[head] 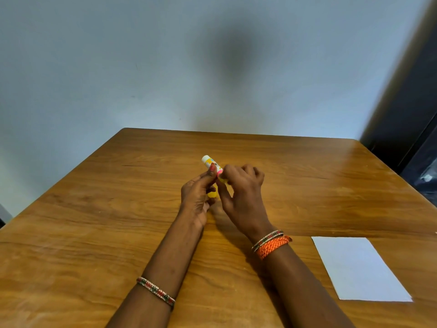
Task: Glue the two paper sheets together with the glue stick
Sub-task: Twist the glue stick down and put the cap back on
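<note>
Early stage, by the look of it: nothing glued yet. Glue stick [211, 164] held up above the middle of the worktop [94, 221], between both hands. Left hand [197, 195] with its grip narrow, fingertips pinching the barrel, a yellow piece, probably the cap, tucked in the palm. Right hand [243, 192] with fingers curled on the stick's near end, likely twisting the base or uncapping; hard to tell which. White paper [359, 268] flat on the worktop to the right, well apart from the hands, one sheet or two stacked not distinguishable. Still ahead: spreading glue, laying the sheets together, pressing down.
</note>
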